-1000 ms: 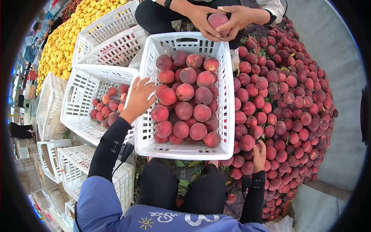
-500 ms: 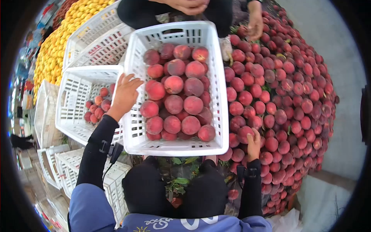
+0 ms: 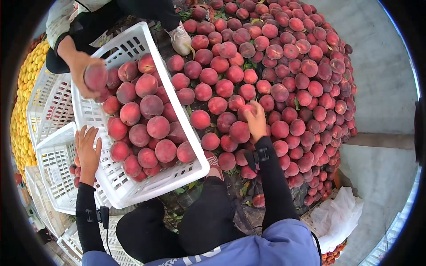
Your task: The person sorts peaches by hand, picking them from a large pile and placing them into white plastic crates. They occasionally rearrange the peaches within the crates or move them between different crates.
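A white plastic crate stands in front of me with several layers of dark red peaches in it. My left hand is at the crate's left side, its fingers spread and holding nothing. Over the pile of peaches on the right, my right hand has its thumb and fingers curled round one peach, which is still among the others. At the crate's far left corner another person's hand holds a peach above the fruit.
Left of the crate stands a second white crate with a few smaller fruits, beside further crates. Yellow fruit is heaped at the far left. The other person's shoe is by the pile. A white plastic bag lies lower right.
My view has turned right, so the crate appears further left and tilted. My right hand has moved further up the pile to a peach. The other person's hand now holds a peach over the crate.
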`<state>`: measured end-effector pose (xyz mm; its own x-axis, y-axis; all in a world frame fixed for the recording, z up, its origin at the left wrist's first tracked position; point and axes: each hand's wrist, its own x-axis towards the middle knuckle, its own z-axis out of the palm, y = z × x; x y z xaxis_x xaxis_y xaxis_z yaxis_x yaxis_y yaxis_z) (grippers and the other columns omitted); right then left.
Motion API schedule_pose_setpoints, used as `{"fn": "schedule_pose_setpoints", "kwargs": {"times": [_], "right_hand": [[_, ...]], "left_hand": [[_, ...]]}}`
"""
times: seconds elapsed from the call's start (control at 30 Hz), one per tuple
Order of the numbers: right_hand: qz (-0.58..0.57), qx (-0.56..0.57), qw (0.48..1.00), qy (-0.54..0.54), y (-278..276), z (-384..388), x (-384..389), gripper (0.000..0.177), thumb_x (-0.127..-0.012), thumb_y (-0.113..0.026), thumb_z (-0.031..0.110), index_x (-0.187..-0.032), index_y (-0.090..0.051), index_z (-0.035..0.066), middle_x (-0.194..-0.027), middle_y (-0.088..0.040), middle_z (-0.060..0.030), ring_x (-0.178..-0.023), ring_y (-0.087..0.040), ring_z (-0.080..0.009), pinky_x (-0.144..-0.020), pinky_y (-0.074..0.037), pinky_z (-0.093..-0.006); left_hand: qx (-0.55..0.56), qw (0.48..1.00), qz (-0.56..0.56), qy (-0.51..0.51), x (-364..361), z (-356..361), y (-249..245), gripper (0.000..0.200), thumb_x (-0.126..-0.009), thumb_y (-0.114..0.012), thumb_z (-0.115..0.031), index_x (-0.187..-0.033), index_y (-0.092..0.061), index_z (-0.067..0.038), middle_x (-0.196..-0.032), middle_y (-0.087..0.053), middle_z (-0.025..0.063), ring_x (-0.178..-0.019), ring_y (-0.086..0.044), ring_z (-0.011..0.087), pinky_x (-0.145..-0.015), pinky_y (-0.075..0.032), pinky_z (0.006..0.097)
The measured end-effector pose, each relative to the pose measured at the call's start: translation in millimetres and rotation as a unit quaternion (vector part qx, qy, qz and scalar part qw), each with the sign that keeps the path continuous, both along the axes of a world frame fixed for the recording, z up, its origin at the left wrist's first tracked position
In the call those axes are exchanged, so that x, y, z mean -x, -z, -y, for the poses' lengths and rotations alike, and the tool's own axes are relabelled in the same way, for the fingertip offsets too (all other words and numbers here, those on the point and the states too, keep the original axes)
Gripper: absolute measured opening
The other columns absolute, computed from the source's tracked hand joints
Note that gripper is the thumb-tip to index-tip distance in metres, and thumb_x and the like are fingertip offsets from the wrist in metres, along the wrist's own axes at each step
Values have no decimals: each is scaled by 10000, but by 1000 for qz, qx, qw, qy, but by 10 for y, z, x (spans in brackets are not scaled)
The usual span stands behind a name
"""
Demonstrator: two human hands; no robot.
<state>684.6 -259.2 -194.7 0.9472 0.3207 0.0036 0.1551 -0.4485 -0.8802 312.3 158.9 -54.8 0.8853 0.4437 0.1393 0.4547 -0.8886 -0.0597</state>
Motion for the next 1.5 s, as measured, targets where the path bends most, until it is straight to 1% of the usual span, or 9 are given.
{"fn": "schedule_pose_setpoints", "kwargs": {"times": [0.2,0.4,0.7,0.97,1.13,1.23,1.27,1.37,1.5], "right_hand": [[133,104,985,-28,307,-208,-754,513,-792,-669,211,-1227,-530,-24,-1184,-575,-243,-1153,-523,-385,-1019,-397,-427],[87,149,983,-67,514,-118,-992,609,-811,-691,248,-1324,-476,-1,-1260,-537,-211,-1199,-496,-338,-1009,-404,-411],[183,277,940,-76,-57,157,301,700,-733,-758,326,-1310,-477,46,-1372,-455,-214,-1219,-486,-382,-989,-422,-449],[143,376,903,-150,-337,41,604,763,-632,-828,372,-1255,-527,51,-1396,-390,-241,-1173,-508,-423,-944,-456,-477],[214,367,891,-159,-198,97,649,799,-624,-829,373,-1284,-505,61,-1390,-409,-239,-1180,-502,-426,-955,-450,-471],[117,404,891,-172,-372,55,576,701,-713,-770,327,-1299,-492,63,-1380,-431,-224,-1212,-487,-386,-984,-427,-446],[122,403,890,-175,-435,-7,471,701,-713,-770,327,-1299,-492,63,-1380,-431,-224,-1212,-487,-386,-984,-427,-446],[-42,102,978,-176,-716,-313,205,539,-867,-647,241,-1325,-462,25,-1329,-466,-178,-1247,-445,-281,-1045,-355,-367],[-5,16,977,-215,-1440,-1161,231,480,-904,-605,193,-1318,-458,-2,-1361,-446,-152,-1264,-434,-263,-1067,-337,-369]], "left_hand": [[-11,1000,-11,-6,-21,-18,41,316,-848,-613,-171,-1141,-631,-54,-1203,-612,94,-1275,-435,306,-1129,-252,501],[10,1000,-8,-22,-52,24,-53,326,-804,-650,-195,-1109,-639,-79,-1149,-631,77,-1256,-455,287,-1120,-247,501],[5,1000,-7,-14,-44,19,-61,329,-804,-648,-206,-1113,-637,-90,-1145,-636,59,-1255,-451,273,-1126,-229,498],[18,999,27,-14,-1,13,-39,317,-816,-630,-219,-1102,-644,-85,-1135,-637,63,-1252,-453,274,-1132,-229,488],[36,999,35,-19,21,9,-43,368,-790,-661,-230,-1127,-638,-84,-1147,-633,74,-1248,-456,288,-1129,-234,504],[13,1000,-7,10,-19,-94,2,398,-782,-657,-264,-1138,-624,-90,-1120,-636,79,-1193,-498,286,-1129,-234,510],[12,1000,-3,6,-75,-146,21,398,-782,-657,-264,-1138,-624,-90,-1120,-636,79,-1193,-498,286,-1129,-234,510],[30,998,51,-3,-362,-298,108,490,-742,-690,-244,-1190,-579,-81,-1142,-619,103,-1133,-540,284,-1102,-283,499],[104,993,47,-26,-705,-395,213,665,-719,-735,-227,-1309,-468,-74,-1272,-525,130,-1156,-525,335,-973,-436,469]]}}
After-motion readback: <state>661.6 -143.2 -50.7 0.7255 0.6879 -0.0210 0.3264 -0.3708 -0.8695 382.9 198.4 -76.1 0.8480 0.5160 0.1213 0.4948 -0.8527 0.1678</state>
